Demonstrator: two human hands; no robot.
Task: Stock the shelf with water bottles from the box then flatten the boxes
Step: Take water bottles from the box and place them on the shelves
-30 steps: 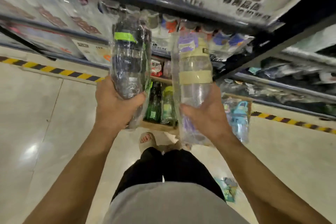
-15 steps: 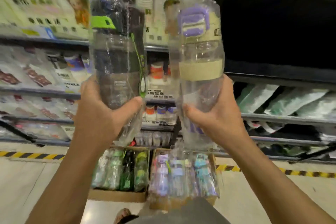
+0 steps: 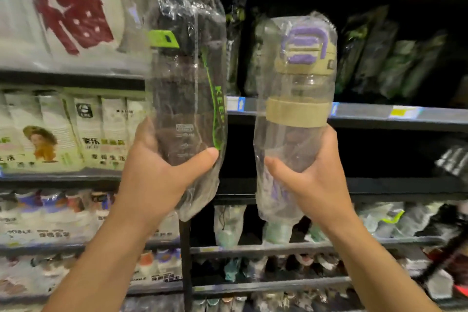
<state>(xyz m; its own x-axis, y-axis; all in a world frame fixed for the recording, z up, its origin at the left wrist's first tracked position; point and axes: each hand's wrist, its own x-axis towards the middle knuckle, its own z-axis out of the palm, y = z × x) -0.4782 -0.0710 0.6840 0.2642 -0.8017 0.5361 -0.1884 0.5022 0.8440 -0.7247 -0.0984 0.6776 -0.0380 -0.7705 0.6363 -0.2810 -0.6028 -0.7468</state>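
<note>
My left hand (image 3: 162,175) grips the lower part of a dark water bottle (image 3: 186,88) with a green clasp and green strap, wrapped in clear plastic and held upright. My right hand (image 3: 309,185) grips a clear water bottle (image 3: 296,109) with a purple and tan lid and a tan band, also bagged in clear plastic. Both bottles are raised side by side in front of a dark shelf (image 3: 379,116) that holds more bagged dark bottles (image 3: 374,58) at its back. The boxes are out of view.
White packaged goods (image 3: 76,129) fill the shelves on the left. A black upright post (image 3: 186,261) divides the two shelf bays. Lower shelves (image 3: 266,249) on the right hold several bagged bottles. The bay behind the right bottle under the dark shelf looks dark.
Both hands have lifted the bottles higher and my view has tilted up from the floor and the boxes to the upper shelves. The boxes have dropped out of view.
</note>
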